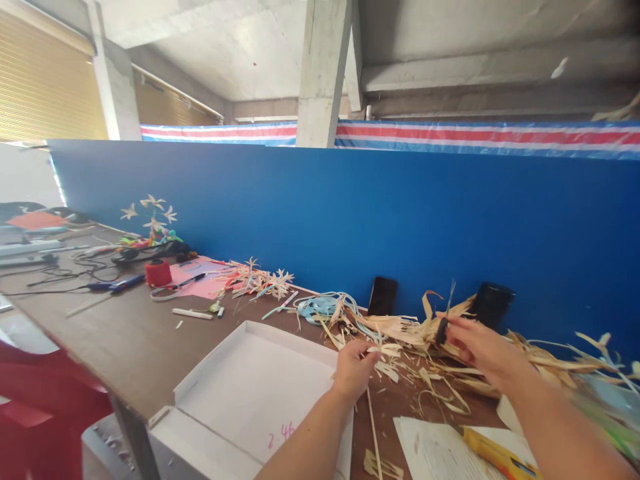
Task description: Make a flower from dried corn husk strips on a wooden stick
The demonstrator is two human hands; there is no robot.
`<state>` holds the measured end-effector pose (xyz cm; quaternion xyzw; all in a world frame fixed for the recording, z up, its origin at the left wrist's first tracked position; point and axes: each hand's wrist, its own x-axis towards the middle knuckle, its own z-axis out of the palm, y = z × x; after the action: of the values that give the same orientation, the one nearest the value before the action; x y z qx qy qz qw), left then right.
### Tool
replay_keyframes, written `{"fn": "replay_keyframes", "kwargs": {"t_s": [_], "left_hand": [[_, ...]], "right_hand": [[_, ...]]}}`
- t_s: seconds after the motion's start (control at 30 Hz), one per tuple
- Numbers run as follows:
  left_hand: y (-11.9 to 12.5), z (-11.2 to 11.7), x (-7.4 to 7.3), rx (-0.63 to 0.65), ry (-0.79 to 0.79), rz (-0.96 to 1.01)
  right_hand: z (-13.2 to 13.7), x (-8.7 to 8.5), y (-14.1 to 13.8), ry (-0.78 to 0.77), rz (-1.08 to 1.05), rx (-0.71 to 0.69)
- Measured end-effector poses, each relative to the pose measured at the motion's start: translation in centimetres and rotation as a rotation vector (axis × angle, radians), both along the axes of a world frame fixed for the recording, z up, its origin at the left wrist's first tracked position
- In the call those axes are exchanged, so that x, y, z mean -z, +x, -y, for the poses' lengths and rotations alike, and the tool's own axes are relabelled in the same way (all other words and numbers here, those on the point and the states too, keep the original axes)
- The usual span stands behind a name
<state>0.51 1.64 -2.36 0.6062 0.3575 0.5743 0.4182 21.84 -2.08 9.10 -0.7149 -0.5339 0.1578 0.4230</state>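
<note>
Left hand (351,371), lower centre of frame: thumb and fingertips pinched together on 1 pale strip (376,349). Right hand (475,347), right of centre, raised: fingers closed around the handles of the scissors (442,330). Hands near each other but apart; blades clear of the strip.

Progress (judged): partway. Done: a cluster of made-up flowers (270,283) lies left of centre, and 1 spray (153,217) stands farther off, at upper left. Left over: a heap of dry husks (405,328), centre to right edge, loose and in long pieces. Scraps (387,370) lie just right of the left hand, which suggests trimming at this spot. Whether the held strip is already cut to shape: cannot tell, too small and partly covered by the fingers.

Orientation: strip's long axis runs roughly across the frame, free end toward the right; low confidence. Scissors near upright, tips to the top of the frame, leaning slightly right; blade gap unclear. A thin stalk (373,433) runs from below the left hand to the bottom edge; cannot tell if held.

Nearby: box (250,367) at lower centre, under the left forearm; yellow knife (493,453) on paper (425,447), lower right.
</note>
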Motion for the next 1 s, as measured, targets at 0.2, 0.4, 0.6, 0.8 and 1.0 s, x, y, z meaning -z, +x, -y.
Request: {"fn": "replay_keyframes", "kwargs": {"t_s": [0.2, 0.4, 0.6, 0.8, 1.0], "left_hand": [[-0.2, -0.7, 0.3, 0.013, -0.068, 0.082], [-0.7, -0.8, 0.0, -0.063, -0.036, 0.039], [-0.8, -0.7, 0.0, -0.075, -0.034, -0.014], [-0.9, -0.7, 0.2, -0.088, -0.025, -0.03], [-1.2, -1.0, 0.4, -0.105, 0.021, -0.036]], "right_hand": [[3.8, 2.7, -5.5, -0.095, -1.047, -0.289], [5.0, 5.8, -8.0, -0.285, -1.383, -0.485], [4.9, 7.4, -8.3, -0.333, -1.393, -0.411], [4.8, 8.5, -8.2, -0.371, -1.38, -0.384], [4.7, 8.5, -8.2, -0.417, -1.36, -0.406]]}}
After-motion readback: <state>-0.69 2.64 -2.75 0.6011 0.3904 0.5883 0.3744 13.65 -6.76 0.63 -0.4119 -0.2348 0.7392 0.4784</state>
